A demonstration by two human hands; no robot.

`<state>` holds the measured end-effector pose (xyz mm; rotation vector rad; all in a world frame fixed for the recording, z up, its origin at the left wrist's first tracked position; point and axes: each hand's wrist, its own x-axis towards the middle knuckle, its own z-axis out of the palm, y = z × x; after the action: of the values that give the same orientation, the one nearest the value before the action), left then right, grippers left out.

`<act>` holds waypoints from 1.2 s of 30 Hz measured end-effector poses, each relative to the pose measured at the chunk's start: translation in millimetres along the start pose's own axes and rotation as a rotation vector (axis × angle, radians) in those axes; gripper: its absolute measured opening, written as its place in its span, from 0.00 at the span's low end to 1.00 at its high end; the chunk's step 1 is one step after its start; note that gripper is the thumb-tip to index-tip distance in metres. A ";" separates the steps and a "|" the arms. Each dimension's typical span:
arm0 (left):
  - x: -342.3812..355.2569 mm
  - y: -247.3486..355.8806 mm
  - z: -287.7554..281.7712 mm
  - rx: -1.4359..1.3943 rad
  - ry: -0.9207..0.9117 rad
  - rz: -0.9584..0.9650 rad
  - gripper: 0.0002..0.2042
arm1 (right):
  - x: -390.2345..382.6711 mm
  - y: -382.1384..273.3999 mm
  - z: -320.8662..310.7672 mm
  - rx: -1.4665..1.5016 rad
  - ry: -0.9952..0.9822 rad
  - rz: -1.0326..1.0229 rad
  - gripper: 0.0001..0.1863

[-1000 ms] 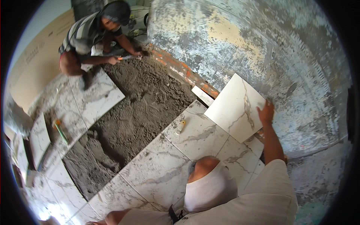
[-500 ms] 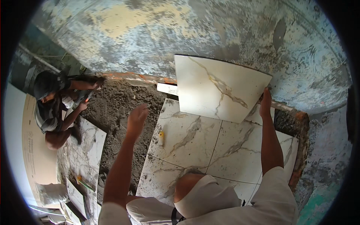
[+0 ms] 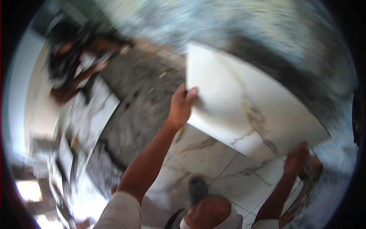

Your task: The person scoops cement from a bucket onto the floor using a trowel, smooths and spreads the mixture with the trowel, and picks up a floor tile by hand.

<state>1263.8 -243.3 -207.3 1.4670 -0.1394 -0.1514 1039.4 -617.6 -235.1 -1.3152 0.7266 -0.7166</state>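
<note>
A large white tile (image 3: 221,91) with grey and gold veins is held up in front of me, tilted against the background of the wall. My left hand (image 3: 182,105) grips its left edge, thumb on the face and fingers behind. At its lower right corner my right hand (image 3: 296,158) is closed on the edge, somewhat blurred. Beneath the tile lie veined floor tiles (image 3: 244,175), partly covered by it and by my arms. My knee and a grey shoe (image 3: 198,189) are over these floor tiles.
Rough grey mortar (image 3: 141,103) fills the strip left of the floor tiles. Beyond it, another person (image 3: 72,61) crouches beside more laid tiles (image 3: 91,114). A patchy painted wall (image 3: 160,23) rises at the back. Cardboard (image 3: 40,99) leans at the far left.
My left hand has moved from above the mortar onto the tile's left edge. The tile has come up nearer and tilted, its right side lower. My view has turned.
</note>
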 end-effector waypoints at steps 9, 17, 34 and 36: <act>-155.4 38.8 -257.4 -0.196 0.749 0.165 0.27 | -172.9 -25.3 212.1 -0.014 -0.960 -0.241 0.28; -390.5 86.4 -368.2 -0.845 0.599 0.309 0.51 | -359.4 -81.7 364.1 0.331 -1.820 -1.099 0.16; -640.6 2.1 -193.9 -1.224 1.206 0.405 0.10 | -489.9 -0.8 327.0 0.964 -2.540 -1.552 0.06; -648.5 -7.9 -180.6 -1.270 1.254 0.370 0.07 | -487.7 6.7 312.0 0.964 -2.559 -1.576 0.06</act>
<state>660.1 53.6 -234.0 0.0635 0.6146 0.8474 1004.2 -42.5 -177.3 -0.5625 -2.5172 0.1107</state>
